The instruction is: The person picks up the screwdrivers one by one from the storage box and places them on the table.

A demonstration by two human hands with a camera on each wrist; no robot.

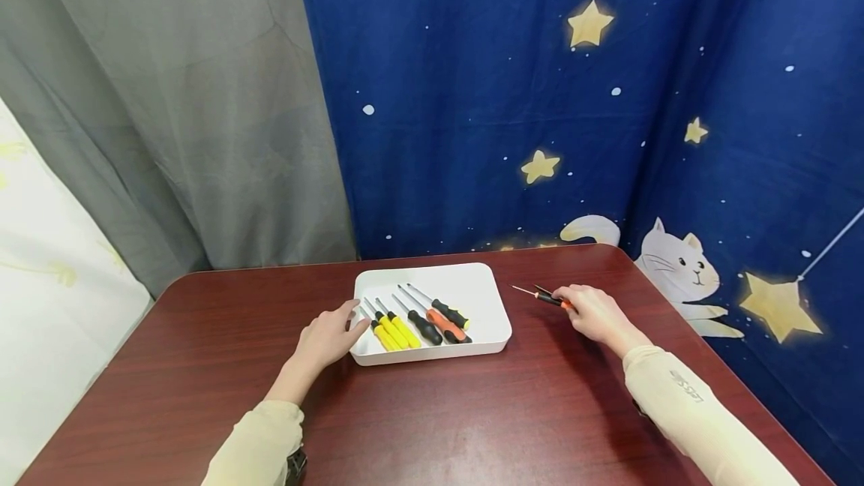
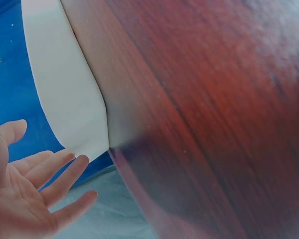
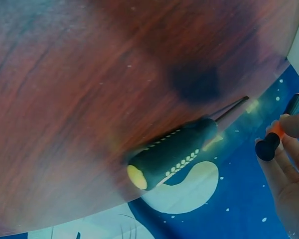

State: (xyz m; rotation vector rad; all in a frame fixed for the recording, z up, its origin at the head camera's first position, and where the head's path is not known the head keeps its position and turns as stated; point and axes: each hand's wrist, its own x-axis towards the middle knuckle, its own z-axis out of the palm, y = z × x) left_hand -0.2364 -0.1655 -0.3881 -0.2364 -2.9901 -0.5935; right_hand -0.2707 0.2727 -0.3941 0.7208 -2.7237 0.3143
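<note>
My right hand [image 1: 597,313] pinches a small screwdriver [image 1: 552,301] with a black and orange handle, its thin shaft pointing left toward the tray. In the right wrist view, thumb and fingers are around the handle near its black rounded end. A thicker black screwdriver [image 3: 174,152] with a yellow butt lies on the table close by; the hand mostly covers it in the head view. My left hand [image 1: 328,334] is at the left end of a white tray [image 1: 479,287], fingers spread and fingertips at its wall. Inside lie several screwdrivers with yellow handles [image 1: 405,330], black handles [image 1: 425,328] and an orange handle [image 1: 445,325].
The tray stands on a dark red wooden table [image 1: 432,418] near its far edge. Behind the table hang a grey curtain [image 1: 223,111] and a blue star-patterned curtain [image 1: 466,96]. A white patterned cloth [image 1: 54,283] hangs at the left.
</note>
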